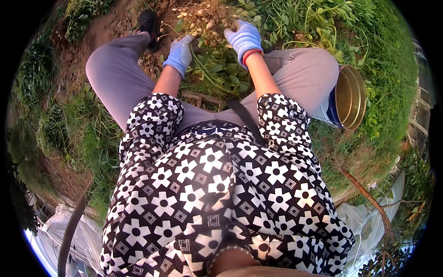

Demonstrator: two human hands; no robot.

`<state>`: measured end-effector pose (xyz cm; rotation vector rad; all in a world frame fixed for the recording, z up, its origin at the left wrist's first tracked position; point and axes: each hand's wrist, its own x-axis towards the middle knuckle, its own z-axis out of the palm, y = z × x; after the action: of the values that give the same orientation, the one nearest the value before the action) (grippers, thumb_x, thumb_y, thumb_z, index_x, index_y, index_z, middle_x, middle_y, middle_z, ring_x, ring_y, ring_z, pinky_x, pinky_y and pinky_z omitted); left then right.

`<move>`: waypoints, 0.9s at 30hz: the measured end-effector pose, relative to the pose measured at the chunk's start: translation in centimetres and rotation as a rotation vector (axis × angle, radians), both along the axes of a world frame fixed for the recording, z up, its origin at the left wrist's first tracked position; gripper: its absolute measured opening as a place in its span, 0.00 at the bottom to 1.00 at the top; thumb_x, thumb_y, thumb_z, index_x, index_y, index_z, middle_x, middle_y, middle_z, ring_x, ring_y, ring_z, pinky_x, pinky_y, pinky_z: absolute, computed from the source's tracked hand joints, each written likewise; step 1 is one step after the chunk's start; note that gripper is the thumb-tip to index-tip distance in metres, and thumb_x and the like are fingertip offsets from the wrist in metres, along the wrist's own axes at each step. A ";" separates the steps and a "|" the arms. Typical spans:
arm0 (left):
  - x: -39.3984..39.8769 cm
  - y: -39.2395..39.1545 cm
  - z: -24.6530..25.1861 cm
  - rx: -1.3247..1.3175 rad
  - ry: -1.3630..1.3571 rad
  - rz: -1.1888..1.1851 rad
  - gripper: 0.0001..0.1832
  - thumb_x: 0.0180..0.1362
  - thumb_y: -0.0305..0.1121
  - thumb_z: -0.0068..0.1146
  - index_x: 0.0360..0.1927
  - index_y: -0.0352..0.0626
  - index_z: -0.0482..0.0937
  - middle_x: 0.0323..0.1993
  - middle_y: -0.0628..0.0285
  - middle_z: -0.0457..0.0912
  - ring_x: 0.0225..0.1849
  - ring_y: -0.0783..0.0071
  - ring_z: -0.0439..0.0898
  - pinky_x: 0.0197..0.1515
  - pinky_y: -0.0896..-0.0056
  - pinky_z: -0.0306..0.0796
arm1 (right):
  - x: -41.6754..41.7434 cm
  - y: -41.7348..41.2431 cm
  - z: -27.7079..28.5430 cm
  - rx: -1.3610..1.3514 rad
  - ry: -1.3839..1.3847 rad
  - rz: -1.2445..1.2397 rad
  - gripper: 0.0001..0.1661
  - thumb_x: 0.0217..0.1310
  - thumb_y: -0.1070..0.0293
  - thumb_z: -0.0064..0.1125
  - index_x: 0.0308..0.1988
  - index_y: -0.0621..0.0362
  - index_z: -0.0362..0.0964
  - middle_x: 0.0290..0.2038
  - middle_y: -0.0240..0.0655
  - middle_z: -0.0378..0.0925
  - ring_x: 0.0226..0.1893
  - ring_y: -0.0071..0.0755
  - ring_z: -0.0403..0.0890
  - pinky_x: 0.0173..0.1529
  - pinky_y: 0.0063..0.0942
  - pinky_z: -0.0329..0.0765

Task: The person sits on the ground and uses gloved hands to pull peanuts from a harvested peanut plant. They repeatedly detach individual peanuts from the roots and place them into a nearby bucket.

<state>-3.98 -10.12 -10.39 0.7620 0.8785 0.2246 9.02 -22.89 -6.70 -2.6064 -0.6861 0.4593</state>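
Peanut plants with a cluster of pods and roots (210, 22) are in front of me, the pods at the top and the green stems and leaves (221, 71) hanging down between my knees. My left hand (179, 54), in a blue-and-white knit glove, closes on the plant's stems at the left of the cluster. On the other side my right hand (243, 38), in a matching glove with a red band at the wrist, grips the pod cluster at its edge. The fingertips of both hands are partly hidden by the plant.
A metal bucket (350, 98) lies tilted beside my right knee, its mouth facing right. Part of a wooden frame (204, 98) shows below the leaves. More pulled plants (311, 20) lie at upper right. Bare soil (74, 65) and grass (86, 131) are to the left.
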 end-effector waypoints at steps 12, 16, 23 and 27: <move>-0.3 0.3 -2.1 0.026 0.075 0.003 0.10 0.56 0.34 0.43 0.36 0.39 0.70 0.28 0.59 0.73 0.26 0.63 0.74 0.22 0.53 0.70 | -1.6 -0.4 -1.8 0.545 0.668 -0.275 0.15 0.54 0.62 0.51 0.35 0.65 0.68 0.24 0.37 0.73 0.20 0.30 0.72 0.26 0.27 0.70; -0.7 0.5 -1.9 0.032 0.104 -0.016 0.13 0.56 0.35 0.42 0.41 0.38 0.70 0.34 0.57 0.75 0.30 0.60 0.75 0.23 0.50 0.72 | -2.1 -0.8 -0.4 0.577 0.856 -0.234 0.14 0.57 0.63 0.49 0.37 0.63 0.67 0.24 0.35 0.72 0.17 0.26 0.70 0.20 0.25 0.69; -0.6 0.1 -1.7 0.032 0.081 0.017 0.09 0.54 0.32 0.44 0.34 0.38 0.70 0.27 0.60 0.73 0.23 0.63 0.73 0.20 0.56 0.69 | -0.8 -1.0 -2.5 0.436 0.553 -0.120 0.12 0.55 0.67 0.48 0.36 0.62 0.72 0.28 0.36 0.77 0.27 0.28 0.74 0.36 0.27 0.71; -0.8 1.2 -3.6 0.078 0.097 0.103 0.08 0.54 0.32 0.44 0.32 0.38 0.71 0.23 0.60 0.72 0.19 0.65 0.72 0.18 0.59 0.68 | -1.6 -1.4 -1.4 0.332 0.448 0.064 0.13 0.57 0.66 0.44 0.38 0.58 0.73 0.30 0.35 0.78 0.26 0.22 0.71 0.38 0.22 0.70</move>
<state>-4.80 -8.96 -14.00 0.8056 1.0065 0.3166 7.42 -24.25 -8.08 -2.0774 -0.6282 0.8373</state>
